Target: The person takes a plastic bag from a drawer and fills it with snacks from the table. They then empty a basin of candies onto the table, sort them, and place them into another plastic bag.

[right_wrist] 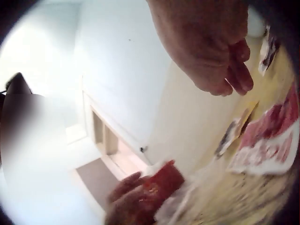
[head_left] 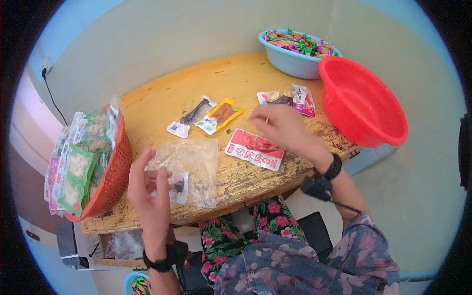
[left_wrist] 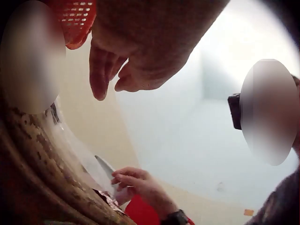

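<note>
Clear plastic bag (head_left: 205, 167) lies flat at seven o'clock from the middle of the table (head_left: 162, 103), a small packet (head_left: 181, 191) on or in it; the left hand (head_left: 150, 191) hovers there, fingers loosely extended. At four o'clock, a red packet (head_left: 254, 153) sits near the right hand (head_left: 285, 129), its fingers relaxed. An orange basket (head_left: 118, 162) stands at nine; farther, a red basin (head_left: 361, 110) at two, a blue basin (head_left: 293, 62) at one.
</note>
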`<state>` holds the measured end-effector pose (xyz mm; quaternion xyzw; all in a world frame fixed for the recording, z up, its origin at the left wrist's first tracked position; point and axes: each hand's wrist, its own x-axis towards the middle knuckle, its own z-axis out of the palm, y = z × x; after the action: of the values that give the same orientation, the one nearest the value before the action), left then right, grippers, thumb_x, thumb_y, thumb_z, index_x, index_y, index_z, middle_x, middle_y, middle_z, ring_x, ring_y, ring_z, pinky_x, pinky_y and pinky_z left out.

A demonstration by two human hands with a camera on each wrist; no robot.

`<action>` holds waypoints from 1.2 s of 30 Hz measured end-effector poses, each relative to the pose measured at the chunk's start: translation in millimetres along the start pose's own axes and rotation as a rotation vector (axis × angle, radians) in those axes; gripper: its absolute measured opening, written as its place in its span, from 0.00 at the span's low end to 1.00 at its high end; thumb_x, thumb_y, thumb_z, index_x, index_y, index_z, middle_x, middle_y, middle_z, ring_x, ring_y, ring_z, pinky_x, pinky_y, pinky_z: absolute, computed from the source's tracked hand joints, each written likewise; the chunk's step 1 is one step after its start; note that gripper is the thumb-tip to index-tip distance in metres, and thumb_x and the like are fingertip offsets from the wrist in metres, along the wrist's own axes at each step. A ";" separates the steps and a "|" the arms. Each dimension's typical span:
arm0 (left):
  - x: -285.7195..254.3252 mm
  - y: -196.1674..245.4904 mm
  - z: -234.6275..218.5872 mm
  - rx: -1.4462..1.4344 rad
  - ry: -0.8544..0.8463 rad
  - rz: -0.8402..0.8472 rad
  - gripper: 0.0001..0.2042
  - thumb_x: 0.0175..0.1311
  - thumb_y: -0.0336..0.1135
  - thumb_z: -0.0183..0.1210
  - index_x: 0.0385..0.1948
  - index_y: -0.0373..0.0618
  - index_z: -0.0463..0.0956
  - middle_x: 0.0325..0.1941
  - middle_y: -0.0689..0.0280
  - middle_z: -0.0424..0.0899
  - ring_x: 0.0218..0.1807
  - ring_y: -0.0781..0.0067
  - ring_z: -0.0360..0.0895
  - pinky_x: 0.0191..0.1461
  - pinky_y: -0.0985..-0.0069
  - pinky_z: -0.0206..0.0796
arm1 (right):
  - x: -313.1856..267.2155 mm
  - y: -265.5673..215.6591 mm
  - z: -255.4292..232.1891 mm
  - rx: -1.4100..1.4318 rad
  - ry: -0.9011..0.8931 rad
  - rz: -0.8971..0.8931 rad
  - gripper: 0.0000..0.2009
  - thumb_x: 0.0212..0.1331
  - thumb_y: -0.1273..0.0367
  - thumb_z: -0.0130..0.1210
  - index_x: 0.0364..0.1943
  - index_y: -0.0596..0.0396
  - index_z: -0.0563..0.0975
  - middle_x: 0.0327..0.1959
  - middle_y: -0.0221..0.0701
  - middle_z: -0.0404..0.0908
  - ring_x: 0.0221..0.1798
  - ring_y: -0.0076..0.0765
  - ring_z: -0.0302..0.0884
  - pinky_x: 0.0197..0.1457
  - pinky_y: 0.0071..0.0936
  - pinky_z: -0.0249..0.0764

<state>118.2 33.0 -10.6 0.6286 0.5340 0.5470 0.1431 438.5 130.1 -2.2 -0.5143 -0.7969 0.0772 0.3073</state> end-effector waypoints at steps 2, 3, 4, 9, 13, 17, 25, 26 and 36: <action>-20.8 13.0 -1.2 -0.098 0.076 -0.050 0.19 0.72 0.24 0.57 0.64 0.38 0.74 0.58 0.60 0.83 0.40 0.77 0.84 0.36 0.81 0.77 | 18.0 34.3 -2.2 -0.221 0.024 0.005 0.12 0.65 0.68 0.55 0.49 0.52 0.83 0.45 0.44 0.87 0.50 0.52 0.85 0.52 0.49 0.79; -31.0 18.7 -1.2 -0.131 0.116 -0.067 0.18 0.72 0.24 0.57 0.63 0.38 0.75 0.56 0.60 0.84 0.40 0.77 0.84 0.37 0.81 0.77 | 25.5 47.7 -4.3 -0.339 0.014 -0.003 0.14 0.64 0.70 0.55 0.53 0.51 0.82 0.48 0.44 0.86 0.52 0.52 0.84 0.55 0.48 0.79; -41.0 22.6 -1.0 -0.163 0.156 -0.087 0.18 0.72 0.23 0.56 0.62 0.37 0.75 0.54 0.60 0.85 0.39 0.77 0.84 0.37 0.81 0.76 | 33.0 63.4 -5.0 -0.454 0.001 -0.010 0.17 0.64 0.72 0.54 0.57 0.50 0.81 0.52 0.44 0.85 0.54 0.51 0.83 0.58 0.46 0.78; -82.7 23.5 -9.0 -0.239 0.225 -0.180 0.15 0.73 0.24 0.56 0.59 0.37 0.77 0.34 0.65 0.85 0.34 0.79 0.82 0.35 0.83 0.74 | 59.0 120.4 4.0 -0.463 -0.078 0.052 0.29 0.56 0.74 0.58 0.67 0.44 0.76 0.58 0.45 0.83 0.62 0.55 0.79 0.66 0.48 0.75; -98.5 22.0 -29.0 -0.139 0.282 -0.190 0.13 0.74 0.26 0.55 0.57 0.38 0.77 0.39 0.61 0.87 0.35 0.81 0.82 0.35 0.84 0.73 | 70.5 122.4 -13.1 -0.408 -0.266 0.140 0.34 0.50 0.72 0.63 0.68 0.42 0.74 0.54 0.45 0.84 0.60 0.54 0.80 0.63 0.45 0.76; -102.1 16.7 -37.0 -0.227 0.327 -0.167 0.13 0.75 0.24 0.56 0.58 0.34 0.75 0.53 0.56 0.85 0.36 0.77 0.85 0.33 0.84 0.75 | 62.4 105.7 -14.7 -0.449 -0.165 0.111 0.26 0.47 0.70 0.67 0.57 0.47 0.82 0.43 0.41 0.87 0.54 0.50 0.84 0.54 0.45 0.79; -106.3 14.3 -12.8 -0.225 0.249 -0.176 0.14 0.74 0.24 0.56 0.58 0.36 0.75 0.55 0.56 0.86 0.35 0.78 0.83 0.32 0.83 0.73 | 43.1 80.6 -31.6 -0.416 0.006 -0.080 0.18 0.48 0.65 0.67 0.46 0.52 0.82 0.43 0.41 0.85 0.50 0.54 0.82 0.53 0.48 0.78; -106.7 15.6 -10.3 -0.227 0.246 -0.168 0.14 0.74 0.24 0.56 0.58 0.36 0.75 0.55 0.56 0.86 0.35 0.78 0.83 0.32 0.83 0.73 | 36.7 66.9 -31.8 -0.404 0.066 -0.074 0.18 0.48 0.65 0.67 0.44 0.53 0.82 0.43 0.41 0.85 0.51 0.55 0.81 0.53 0.49 0.77; -99.8 53.0 34.0 -0.466 -0.069 -0.140 0.33 0.60 0.19 0.69 0.69 0.35 0.68 0.59 0.54 0.80 0.51 0.68 0.84 0.48 0.75 0.80 | -70.2 -82.3 -0.6 1.317 0.018 0.189 0.28 0.53 0.76 0.68 0.61 0.59 0.76 0.42 0.28 0.85 0.40 0.22 0.82 0.43 0.23 0.76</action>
<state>190.9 -56.5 -35.7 0.5586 0.4305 0.6223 0.3397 395.1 31.4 5.6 -0.2873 -0.5321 0.5703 0.5559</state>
